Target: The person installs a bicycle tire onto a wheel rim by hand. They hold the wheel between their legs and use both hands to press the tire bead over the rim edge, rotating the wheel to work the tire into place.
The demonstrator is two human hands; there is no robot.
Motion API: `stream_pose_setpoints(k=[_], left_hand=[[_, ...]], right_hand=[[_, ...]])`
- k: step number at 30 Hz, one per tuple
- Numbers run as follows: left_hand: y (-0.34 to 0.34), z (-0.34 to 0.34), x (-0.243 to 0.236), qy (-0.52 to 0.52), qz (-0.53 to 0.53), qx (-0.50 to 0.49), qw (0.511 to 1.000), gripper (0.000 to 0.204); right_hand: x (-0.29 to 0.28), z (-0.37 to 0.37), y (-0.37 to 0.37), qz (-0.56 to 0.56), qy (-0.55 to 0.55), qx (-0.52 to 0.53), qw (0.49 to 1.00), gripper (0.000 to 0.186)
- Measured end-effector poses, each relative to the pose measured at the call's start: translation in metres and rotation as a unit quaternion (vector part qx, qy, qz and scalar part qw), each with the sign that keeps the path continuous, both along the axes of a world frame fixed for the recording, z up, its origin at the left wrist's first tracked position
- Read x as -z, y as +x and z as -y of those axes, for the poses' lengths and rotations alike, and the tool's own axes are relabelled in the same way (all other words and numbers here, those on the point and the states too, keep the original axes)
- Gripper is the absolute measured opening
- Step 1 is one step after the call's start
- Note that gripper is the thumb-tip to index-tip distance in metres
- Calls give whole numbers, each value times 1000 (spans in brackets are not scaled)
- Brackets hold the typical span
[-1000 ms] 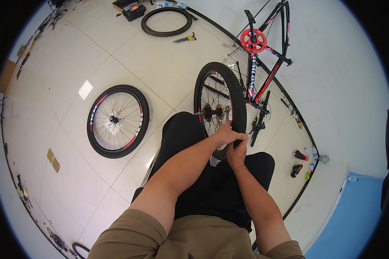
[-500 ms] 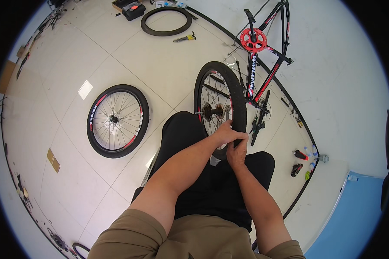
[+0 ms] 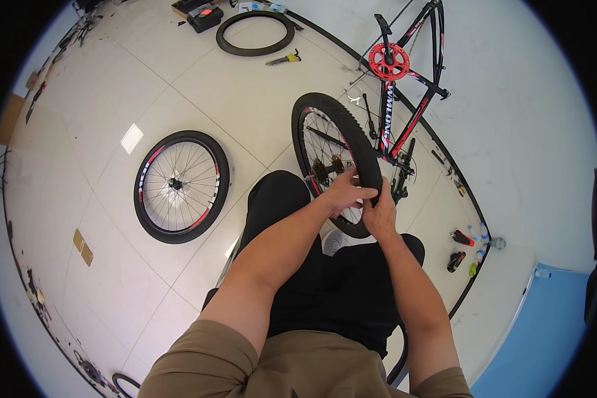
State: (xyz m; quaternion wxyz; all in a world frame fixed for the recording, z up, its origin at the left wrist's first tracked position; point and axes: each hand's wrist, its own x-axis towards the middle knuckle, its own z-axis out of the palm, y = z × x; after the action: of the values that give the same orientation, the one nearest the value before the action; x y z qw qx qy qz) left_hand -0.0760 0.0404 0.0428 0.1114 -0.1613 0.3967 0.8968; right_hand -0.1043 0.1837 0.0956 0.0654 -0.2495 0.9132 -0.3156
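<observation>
A bicycle wheel (image 3: 363, 149) with a knobby black tyre stands tilted on the floor in front of my knees. My left hand (image 3: 344, 194) grips its near right side, the thumb lying across the tyre and the fingers on the rim and spoke side. From the outer side, my right hand (image 3: 379, 213) is closed around the same stretch of tyre; some of its fingertips are hidden. A rear cassette (image 3: 320, 171) shows at the hub, partly behind my left hand.
A second wheel (image 3: 217, 211) lies flat on the floor at left. A black and red bicycle frame (image 3: 387, 113) with a red chainring (image 3: 389, 62) lies against the right wall. Farther off are a loose tyre (image 3: 222, 41) and a yellow-black tool (image 3: 285, 59). Bottles (image 3: 462, 237) stand at right.
The wheel has tilted and turned a little, its top shifting left and its near side right. Both hands have moved slightly up along the tyre, the right one also rightward.
</observation>
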Motion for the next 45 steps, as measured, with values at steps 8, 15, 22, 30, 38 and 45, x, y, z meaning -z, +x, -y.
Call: stream_pose_setpoints(k=[8,15,22,30,38,45], left_hand=[[-7,13,-13,149,-34,-79,985,53],[-6,27,-5,199,-24,-118,973,54],[-8,23,-12,213,76,-166,960,51],[-6,26,-15,161,62,-156,973,44],[-7,36,-21,166,81,-235,954,53],[-10,48,-13,213,55,-287,932,50]], right_hand=[[-39,25,-48,-36,117,-125,985,59],[-58,65,-62,-40,259,-200,944,62],[-37,72,-61,-40,261,-190,946,73],[-38,86,-59,3,239,-215,947,81],[-53,29,-66,-68,71,-189,977,98],[-15,-24,-45,-6,77,-111,991,83]])
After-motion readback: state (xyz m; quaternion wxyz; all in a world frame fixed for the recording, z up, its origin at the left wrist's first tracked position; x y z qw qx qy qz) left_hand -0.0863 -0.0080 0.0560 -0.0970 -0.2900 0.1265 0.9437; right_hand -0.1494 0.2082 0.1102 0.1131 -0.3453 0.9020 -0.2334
